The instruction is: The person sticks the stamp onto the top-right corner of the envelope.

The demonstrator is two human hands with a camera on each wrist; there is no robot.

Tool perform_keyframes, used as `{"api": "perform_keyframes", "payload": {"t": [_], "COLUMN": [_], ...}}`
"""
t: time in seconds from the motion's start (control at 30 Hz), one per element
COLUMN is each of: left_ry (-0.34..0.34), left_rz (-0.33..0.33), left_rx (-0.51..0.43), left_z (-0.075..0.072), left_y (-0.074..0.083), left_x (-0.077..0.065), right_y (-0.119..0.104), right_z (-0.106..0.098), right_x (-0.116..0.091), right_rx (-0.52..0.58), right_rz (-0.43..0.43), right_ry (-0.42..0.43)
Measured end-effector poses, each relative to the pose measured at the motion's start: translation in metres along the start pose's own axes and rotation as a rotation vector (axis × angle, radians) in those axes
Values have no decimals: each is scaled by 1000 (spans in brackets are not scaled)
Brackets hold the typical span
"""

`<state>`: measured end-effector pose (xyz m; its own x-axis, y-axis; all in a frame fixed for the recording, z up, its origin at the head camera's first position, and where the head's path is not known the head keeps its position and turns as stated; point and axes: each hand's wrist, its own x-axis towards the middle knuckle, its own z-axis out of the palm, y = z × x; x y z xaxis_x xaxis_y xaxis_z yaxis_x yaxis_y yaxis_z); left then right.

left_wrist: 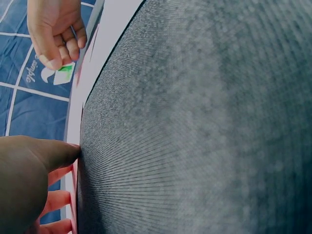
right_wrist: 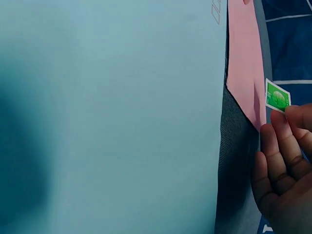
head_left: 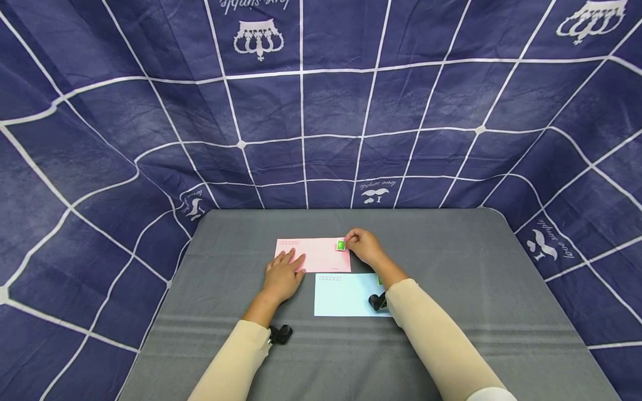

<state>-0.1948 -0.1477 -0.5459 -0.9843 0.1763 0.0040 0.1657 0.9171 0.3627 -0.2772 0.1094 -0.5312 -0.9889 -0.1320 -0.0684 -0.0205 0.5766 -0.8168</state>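
Observation:
A pink envelope (head_left: 321, 257) lies on the grey table, printed with a row of small boxes at its upper left. My left hand (head_left: 283, 277) rests with spread fingers on its lower left part. Between thumb and forefinger my right hand (head_left: 365, 245) pinches a green stamp (right_wrist: 278, 96) with a white border, held at the envelope's upper right corner. In the left wrist view the stamp (left_wrist: 63, 74) appears raised off the paper. Nearer me is a light blue envelope (head_left: 346, 298); a green patch at its upper right is mostly hidden by my right wrist.
Grey cloth covers the table (head_left: 441, 245). A dark blue curtain (head_left: 331, 106) with white grid lines encloses the back and both sides. Black wrist cameras sit on the left wrist (head_left: 281, 334) and the right wrist (head_left: 377, 302), the latter above the blue envelope.

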Motion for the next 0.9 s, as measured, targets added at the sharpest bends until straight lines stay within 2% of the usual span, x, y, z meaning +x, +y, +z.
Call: {"api": "perform_keyframes", "payload": {"t": [0.4, 0.63, 0.9], "left_ry": [6, -1, 3], "left_rz": [0, -5, -14], "left_rx": [-2, -4, -3], "left_z": [1, 2, 2], "left_y": [1, 2, 2], "left_x": [0, 1, 1], "right_y": [1, 2, 3], "right_z": [10, 13, 17], "right_x": [9, 15, 21], "right_rx": [1, -43, -103], "right_rz": [-13, 6, -12], "right_ry": [-27, -26, -10]}}
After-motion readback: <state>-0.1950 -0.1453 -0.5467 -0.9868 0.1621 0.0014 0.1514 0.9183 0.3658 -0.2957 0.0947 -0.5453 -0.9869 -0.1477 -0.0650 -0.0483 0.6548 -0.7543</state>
